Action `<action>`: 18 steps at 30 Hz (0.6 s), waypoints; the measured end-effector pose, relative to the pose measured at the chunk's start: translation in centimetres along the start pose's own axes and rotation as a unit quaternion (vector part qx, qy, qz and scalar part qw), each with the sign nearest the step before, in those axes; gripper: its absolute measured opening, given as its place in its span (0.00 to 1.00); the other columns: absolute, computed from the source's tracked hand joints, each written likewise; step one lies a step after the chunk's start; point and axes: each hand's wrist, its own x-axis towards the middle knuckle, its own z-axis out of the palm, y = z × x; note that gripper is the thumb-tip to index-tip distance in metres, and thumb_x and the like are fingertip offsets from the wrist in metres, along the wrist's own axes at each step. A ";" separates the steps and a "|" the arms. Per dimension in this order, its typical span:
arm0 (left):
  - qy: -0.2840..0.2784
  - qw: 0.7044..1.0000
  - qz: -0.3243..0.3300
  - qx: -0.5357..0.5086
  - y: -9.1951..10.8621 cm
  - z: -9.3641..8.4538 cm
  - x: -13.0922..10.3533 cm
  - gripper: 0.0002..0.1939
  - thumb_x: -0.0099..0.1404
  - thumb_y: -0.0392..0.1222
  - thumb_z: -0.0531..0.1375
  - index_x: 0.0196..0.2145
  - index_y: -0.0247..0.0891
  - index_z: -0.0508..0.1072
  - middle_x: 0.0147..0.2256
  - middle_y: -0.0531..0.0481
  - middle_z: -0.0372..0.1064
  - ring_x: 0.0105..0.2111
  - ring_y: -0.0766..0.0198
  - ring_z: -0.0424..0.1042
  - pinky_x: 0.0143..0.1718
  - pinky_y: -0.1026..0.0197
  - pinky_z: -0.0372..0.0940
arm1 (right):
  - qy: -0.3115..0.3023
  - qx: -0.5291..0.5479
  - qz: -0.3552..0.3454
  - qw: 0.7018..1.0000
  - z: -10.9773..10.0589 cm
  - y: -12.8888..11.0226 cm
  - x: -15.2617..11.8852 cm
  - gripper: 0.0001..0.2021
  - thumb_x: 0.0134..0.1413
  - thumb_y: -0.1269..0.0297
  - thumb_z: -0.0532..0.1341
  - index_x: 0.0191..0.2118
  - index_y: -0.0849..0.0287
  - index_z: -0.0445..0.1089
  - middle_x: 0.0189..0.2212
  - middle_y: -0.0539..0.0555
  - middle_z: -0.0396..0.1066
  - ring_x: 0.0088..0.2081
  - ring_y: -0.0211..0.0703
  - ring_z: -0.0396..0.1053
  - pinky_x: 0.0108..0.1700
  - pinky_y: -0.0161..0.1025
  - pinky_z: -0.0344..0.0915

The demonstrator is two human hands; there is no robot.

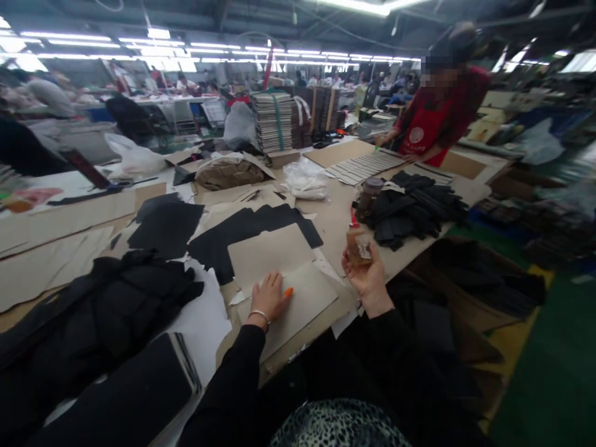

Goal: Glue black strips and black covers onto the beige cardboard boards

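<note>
My left hand (269,297) lies flat on a beige board (302,301), fingers stretched out over it. Something orange (289,291) shows at the tip of its thumb; I cannot tell whether it is a finger cover. Raised over the table's front edge, my right hand (370,279) is palm up with its fingers wrapped round a small amber-brown bottle (358,246) with a red top. A second beige sheet (270,251) lies just beyond my left hand, on top of black sheets (246,230).
A dark pile of strips (414,208) and a brown jar (371,194) stand to the right. Black fabric (93,310) is heaped at left. A clear plastic bag (305,179) lies farther back. Across the table, a person in a red apron (421,133) works over striped pieces (363,166).
</note>
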 end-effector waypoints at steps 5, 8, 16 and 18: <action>-0.005 1.000 -0.007 0.026 -0.2 0.1 0.2 0.32 0.73 0.56 0.47 0.69 0.38 0.56 0.73 0.39 0.44 0.73 0.49 0.44 0.67 0.33 0.49 | 0.108 -0.136 -0.068 0.983 -4.5 0.7 0.4 0.28 0.39 0.43 0.72 0.43 0.56 0.72 0.35 0.53 0.77 0.34 0.48 0.75 0.32 0.41 0.72; -0.012 1.000 -0.012 0.027 -0.1 0.0 -0.1 0.33 0.73 0.56 0.47 0.69 0.37 0.55 0.73 0.39 0.44 0.73 0.49 0.44 0.68 0.34 0.48 | 0.134 -0.235 -0.109 0.956 -6.6 0.4 0.4 0.31 0.31 0.47 0.75 0.44 0.57 0.74 0.40 0.56 0.76 0.42 0.54 0.72 0.44 0.49 0.71; -0.002 1.000 -0.005 -0.011 0.7 -0.7 -0.9 0.34 0.71 0.53 0.50 0.69 0.34 0.55 0.72 0.35 0.46 0.72 0.45 0.45 0.67 0.31 0.46 | 0.142 -0.486 -0.240 0.828 -9.9 1.7 0.7 0.32 0.47 0.37 0.63 0.49 0.60 0.72 0.48 0.65 0.72 0.50 0.63 0.69 0.53 0.57 0.65; 0.004 1.000 -0.007 -0.017 1.1 -1.2 -1.7 0.33 0.70 0.53 0.51 0.68 0.34 0.57 0.71 0.34 0.48 0.71 0.44 0.47 0.67 0.31 0.48 | 0.128 -0.515 -0.245 0.811 -10.2 1.8 0.3 0.32 0.51 0.36 0.61 0.49 0.60 0.73 0.47 0.66 0.73 0.49 0.65 0.70 0.51 0.59 0.66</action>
